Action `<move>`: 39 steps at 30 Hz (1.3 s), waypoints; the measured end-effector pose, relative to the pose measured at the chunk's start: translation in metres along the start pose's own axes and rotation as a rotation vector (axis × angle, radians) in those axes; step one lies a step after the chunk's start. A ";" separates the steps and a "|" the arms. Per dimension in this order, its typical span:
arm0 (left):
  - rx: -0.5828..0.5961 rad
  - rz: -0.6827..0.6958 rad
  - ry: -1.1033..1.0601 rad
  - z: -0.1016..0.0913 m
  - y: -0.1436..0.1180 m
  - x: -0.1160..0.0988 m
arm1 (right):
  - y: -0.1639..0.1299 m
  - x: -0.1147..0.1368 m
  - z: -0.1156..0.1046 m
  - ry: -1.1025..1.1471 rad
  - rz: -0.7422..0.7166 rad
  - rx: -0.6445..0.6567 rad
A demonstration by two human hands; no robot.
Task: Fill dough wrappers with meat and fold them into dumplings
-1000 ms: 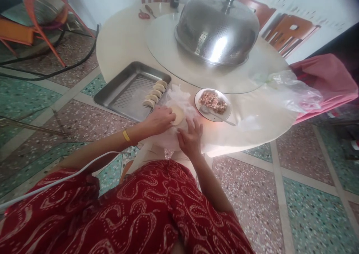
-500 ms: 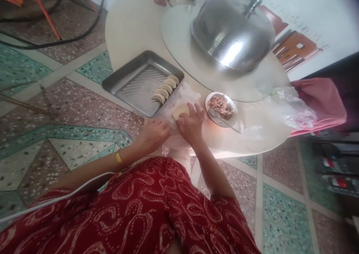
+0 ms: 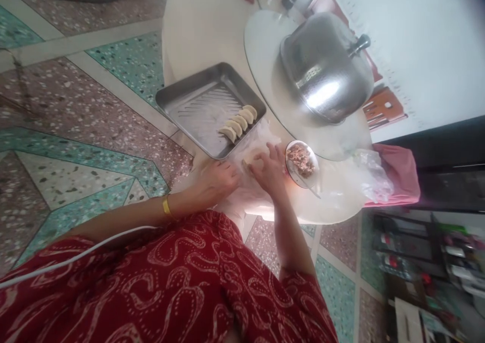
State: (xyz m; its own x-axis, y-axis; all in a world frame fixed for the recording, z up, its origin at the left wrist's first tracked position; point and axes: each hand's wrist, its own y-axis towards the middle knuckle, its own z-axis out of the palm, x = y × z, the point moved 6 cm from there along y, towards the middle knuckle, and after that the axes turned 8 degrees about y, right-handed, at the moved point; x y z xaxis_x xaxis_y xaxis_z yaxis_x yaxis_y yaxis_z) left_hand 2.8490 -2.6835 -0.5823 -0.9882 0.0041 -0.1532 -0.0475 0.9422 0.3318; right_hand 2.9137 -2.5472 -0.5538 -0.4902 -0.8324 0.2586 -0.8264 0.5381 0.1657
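Observation:
My right hand (image 3: 270,171) is at the near edge of the table, thumb and forefinger at a small pale dumpling wrapper (image 3: 246,165); the wrapper is mostly hidden and blends with the floury surface. Beside it, my left hand (image 3: 222,179) lies with its fingers curled down, and whatever may be under them is hidden. Just right of my right hand stands a white bowl (image 3: 317,163) of pinkish minced filling (image 3: 301,160) with a utensil handle sticking out. Beyond my left hand, a dark metal baking tray (image 3: 189,98) holds a row of several folded dumplings (image 3: 238,123) along its right side.
A large domed metal lid (image 3: 322,65) stands on the round glass turntable (image 3: 261,45) at the back. A clear plastic bag (image 3: 373,176) and a pink cloth-like item (image 3: 397,174) are at the table's right edge. A white cable (image 3: 94,247) crosses my left arm.
The view has turned, so the table appears tilted and shifted. The round wrapper, plainly seen flat before, now shows only as a small pale piece at my right fingertips. My left hand stays curled.

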 end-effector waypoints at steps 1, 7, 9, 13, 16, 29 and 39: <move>-0.005 -0.005 -0.004 0.000 0.000 0.000 | 0.000 -0.001 -0.001 0.009 -0.008 -0.008; -0.056 -0.047 -0.001 0.002 0.008 -0.001 | 0.000 -0.003 -0.001 0.023 -0.018 -0.010; -0.065 -0.059 0.004 0.003 0.012 -0.001 | -0.001 -0.003 -0.001 0.035 -0.013 -0.004; -0.071 -0.090 0.022 0.008 0.016 -0.001 | -0.004 -0.003 -0.001 0.051 -0.002 0.000; -0.073 -0.102 0.032 0.012 0.017 0.000 | -0.006 -0.003 -0.002 0.051 -0.009 0.001; -0.066 -0.086 0.003 0.013 0.010 0.002 | -0.004 -0.002 0.001 0.057 0.001 0.046; -0.022 -0.067 -0.048 0.016 0.008 0.001 | -0.003 -0.004 0.001 0.054 0.007 0.074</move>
State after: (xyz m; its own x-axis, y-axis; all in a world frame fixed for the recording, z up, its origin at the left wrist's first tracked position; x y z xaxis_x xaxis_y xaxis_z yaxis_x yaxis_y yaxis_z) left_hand 2.8497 -2.6707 -0.5944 -0.9746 -0.0416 -0.2202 -0.1167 0.9332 0.3398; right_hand 2.9181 -2.5452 -0.5564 -0.4817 -0.8194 0.3105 -0.8424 0.5307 0.0935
